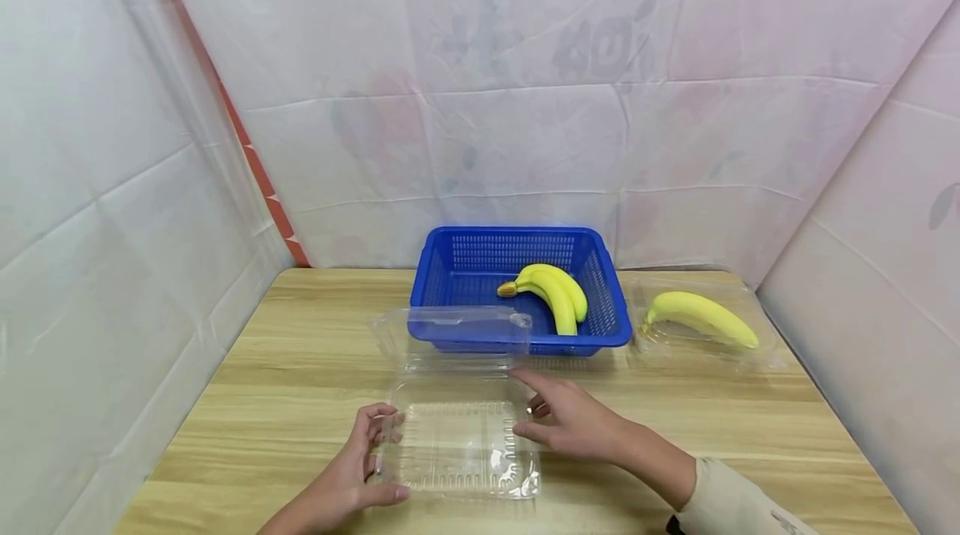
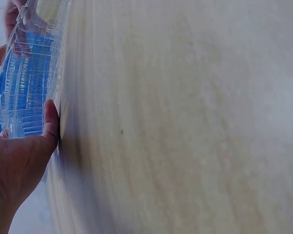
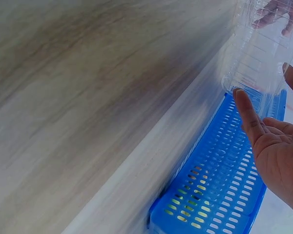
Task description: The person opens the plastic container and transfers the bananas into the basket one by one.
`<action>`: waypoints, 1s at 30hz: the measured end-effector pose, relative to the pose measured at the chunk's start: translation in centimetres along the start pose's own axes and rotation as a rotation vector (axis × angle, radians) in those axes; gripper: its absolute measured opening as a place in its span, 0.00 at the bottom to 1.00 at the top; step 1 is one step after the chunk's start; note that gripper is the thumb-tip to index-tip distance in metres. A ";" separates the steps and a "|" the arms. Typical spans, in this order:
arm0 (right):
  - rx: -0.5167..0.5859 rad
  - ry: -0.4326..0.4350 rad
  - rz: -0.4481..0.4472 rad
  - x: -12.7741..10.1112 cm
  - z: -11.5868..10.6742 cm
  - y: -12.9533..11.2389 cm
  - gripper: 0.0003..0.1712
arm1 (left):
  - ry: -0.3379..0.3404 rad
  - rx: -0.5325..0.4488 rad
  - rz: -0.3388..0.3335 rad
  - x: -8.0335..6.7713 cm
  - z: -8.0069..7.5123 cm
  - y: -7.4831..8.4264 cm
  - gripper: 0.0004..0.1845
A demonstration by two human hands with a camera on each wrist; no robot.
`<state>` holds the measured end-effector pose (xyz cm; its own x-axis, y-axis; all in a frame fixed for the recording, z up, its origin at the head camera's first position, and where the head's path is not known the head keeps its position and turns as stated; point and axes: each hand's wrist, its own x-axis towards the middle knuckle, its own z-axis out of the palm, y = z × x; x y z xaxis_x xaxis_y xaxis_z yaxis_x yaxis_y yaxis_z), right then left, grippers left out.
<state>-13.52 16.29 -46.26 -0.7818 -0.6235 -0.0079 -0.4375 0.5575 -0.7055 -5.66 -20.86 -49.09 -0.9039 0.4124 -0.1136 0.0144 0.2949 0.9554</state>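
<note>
A clear plastic clamshell container (image 1: 457,443) sits on the table with its lid raised at the back, leaning over the basket's front rim. My left hand (image 1: 348,464) holds the container's left side, thumb by the front corner and fingers around the side wall. In the left wrist view, the left thumb (image 2: 51,122) presses along its edge. At the right side, my right hand (image 1: 581,418) touches the container with its index finger stretched toward the hinge and its thumb over the side wall. In the right wrist view, a straight fingertip (image 3: 239,95) meets the container's corner.
Behind the container stands a blue basket (image 1: 442,231) holding yellow bananas (image 1: 555,289). To its right, another clear container (image 1: 761,314) has a single banana (image 1: 701,316) inside. White printed sheets (image 1: 525,143) enclose the wooden table (image 1: 247,402) at the back and sides.
</note>
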 end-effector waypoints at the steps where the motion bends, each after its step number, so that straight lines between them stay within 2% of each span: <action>1: 0.003 -0.002 0.000 0.1 0.0 0.0 0.44 | -0.002 -0.002 0.014 0.0 -0.1 0.0 0.50; 5: 0.019 -0.003 -0.004 0.4 0.2 -0.1 0.44 | 0.001 0.007 0.034 -0.1 -0.4 -0.1 0.50; 17: 0.040 -0.023 -0.003 2.2 1.3 -1.0 0.45 | 0.057 0.037 -0.008 -0.7 -1.9 -0.4 0.50; 21: 0.055 -0.034 -0.005 2.9 1.7 -1.5 0.45 | 0.077 0.044 0.021 -1.1 -2.5 -0.9 0.47; 25: 0.048 -0.041 0.002 3.7 2.3 -2.2 0.45 | 0.107 0.053 0.080 -1.5 -3.5 -1.6 0.43; 30: -0.003 -0.037 -0.019 5.0 3.1 -3.1 0.46 | 0.171 0.072 0.095 -2.0 -4.6 -2.2 0.39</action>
<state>-14.71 9.79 -46.31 -0.7564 -0.6538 -0.0210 -0.4532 0.5470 -0.7038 -5.87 -26.24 -49.69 -0.9564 0.2905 0.0298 0.1279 0.3250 0.9370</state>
